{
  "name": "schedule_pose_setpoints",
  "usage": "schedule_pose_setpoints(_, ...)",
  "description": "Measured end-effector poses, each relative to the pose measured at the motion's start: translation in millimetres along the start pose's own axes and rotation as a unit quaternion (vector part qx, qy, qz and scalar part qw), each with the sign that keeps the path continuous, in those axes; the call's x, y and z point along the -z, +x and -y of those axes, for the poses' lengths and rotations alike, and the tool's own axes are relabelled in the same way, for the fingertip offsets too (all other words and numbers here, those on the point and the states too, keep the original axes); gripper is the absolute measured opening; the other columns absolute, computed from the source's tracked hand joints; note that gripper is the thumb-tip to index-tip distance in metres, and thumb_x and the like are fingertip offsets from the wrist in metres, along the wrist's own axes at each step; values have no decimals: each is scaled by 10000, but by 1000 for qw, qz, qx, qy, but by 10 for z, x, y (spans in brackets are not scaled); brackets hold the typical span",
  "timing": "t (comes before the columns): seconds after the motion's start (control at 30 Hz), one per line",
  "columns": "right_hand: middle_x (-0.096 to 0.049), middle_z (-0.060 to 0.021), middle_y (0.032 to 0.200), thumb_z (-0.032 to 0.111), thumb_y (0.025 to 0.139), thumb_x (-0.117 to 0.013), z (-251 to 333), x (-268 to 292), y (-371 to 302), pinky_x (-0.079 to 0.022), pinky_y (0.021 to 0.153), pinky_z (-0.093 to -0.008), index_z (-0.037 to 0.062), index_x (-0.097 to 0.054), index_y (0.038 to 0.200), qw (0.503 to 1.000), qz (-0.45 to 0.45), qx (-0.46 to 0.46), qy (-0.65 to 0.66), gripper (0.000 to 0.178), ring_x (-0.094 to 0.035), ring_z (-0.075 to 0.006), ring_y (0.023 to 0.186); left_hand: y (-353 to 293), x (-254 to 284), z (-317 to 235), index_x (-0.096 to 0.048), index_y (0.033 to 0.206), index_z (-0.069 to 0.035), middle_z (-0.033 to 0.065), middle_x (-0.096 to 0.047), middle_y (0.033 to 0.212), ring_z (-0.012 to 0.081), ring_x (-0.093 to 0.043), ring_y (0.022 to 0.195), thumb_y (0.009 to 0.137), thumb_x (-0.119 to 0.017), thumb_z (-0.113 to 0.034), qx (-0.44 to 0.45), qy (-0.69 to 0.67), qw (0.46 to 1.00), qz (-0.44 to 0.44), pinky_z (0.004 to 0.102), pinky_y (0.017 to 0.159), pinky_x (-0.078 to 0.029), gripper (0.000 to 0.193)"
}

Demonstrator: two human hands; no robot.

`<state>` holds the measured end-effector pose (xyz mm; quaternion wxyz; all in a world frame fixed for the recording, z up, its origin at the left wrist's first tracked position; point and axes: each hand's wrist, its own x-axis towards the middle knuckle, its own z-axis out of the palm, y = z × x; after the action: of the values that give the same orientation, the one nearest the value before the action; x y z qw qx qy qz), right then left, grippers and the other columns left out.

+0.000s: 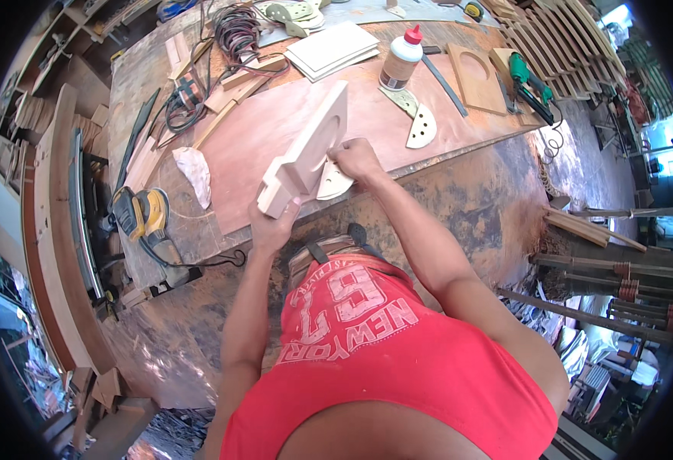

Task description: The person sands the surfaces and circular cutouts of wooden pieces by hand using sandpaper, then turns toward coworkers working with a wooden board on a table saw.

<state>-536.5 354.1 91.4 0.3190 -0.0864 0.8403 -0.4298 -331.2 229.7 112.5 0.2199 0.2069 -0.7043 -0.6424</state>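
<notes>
A broad wooden workbench [143, 80] fills the middle of the view, its surface dusty and scuffed, with a reddish plywood sheet [241, 153] lying flat on it. A row of wooden slats [559, 50] stands at the far right, and a stack of white panels [333, 50] lies toward the back. The wooden piece [304, 149] — pale, long and shaped, with a hollowed face turned right — is held tilted at the near edge of the sheet. The left hand [272, 228] grasps its lower end, thumb over the near corner. To the right of the stack lies a brown board [477, 79] with a round recess. The right hand [358, 161] is curled in at the hollowed face; whether its fingers grasp anything I cannot tell. A yellow-and-black power tool [152, 211] rests at the left edge, while a red-capped bottle [400, 65] stands upright beyond the hands. Smallest are the sanding discs: a perforated pale one [422, 126] near the bottle, and another [335, 182] just below the right hand, partly hidden.
</notes>
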Motion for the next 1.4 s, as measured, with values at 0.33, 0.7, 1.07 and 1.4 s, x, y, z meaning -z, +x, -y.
schedule_pose_setpoints(0.33,-704,-93,770,134,954,-662,48,85,-810,-530,523,-305,-79,-709,957,934,103,-49,338,218,-669,-165,605,324,30,-1600,-491,1392,61,259,-636,1262,365,-618,1190,887,-616,-305,-43,193,969,148,413,1040,-445,636)
schedule_pose_setpoints(0.7,-750,-178,943,172,887,-694,-133,-24,-860,-556,752,-365,-110,-726,1022,941,102,-59,316,314,-728,-232,857,538,-395,-1666,-454,1455,66,275,-597,1354,362,-600,1256,844,-687,-352,55,218,934,279,413,1062,-452,777)
schedule_pose_setpoints(1.07,-728,-238,915,230,842,-693,-204,18,-598,-542,819,-420,-47,-746,993,999,-37,24,29,320,-709,-320,897,763,-633,-1653,-569,1296,82,277,-679,1184,393,-655,1129,815,-695,-365,7,225,936,271,423,1014,-478,669)
schedule_pose_setpoints(1.4,-733,-193,781,223,889,-661,-215,-54,-562,-541,688,-410,-61,-744,838,995,-43,56,69,301,-712,-241,730,1001,-600,-1579,-579,1265,149,339,-657,1197,390,-659,1127,811,-673,-409,21,238,927,289,412,1001,-487,725)
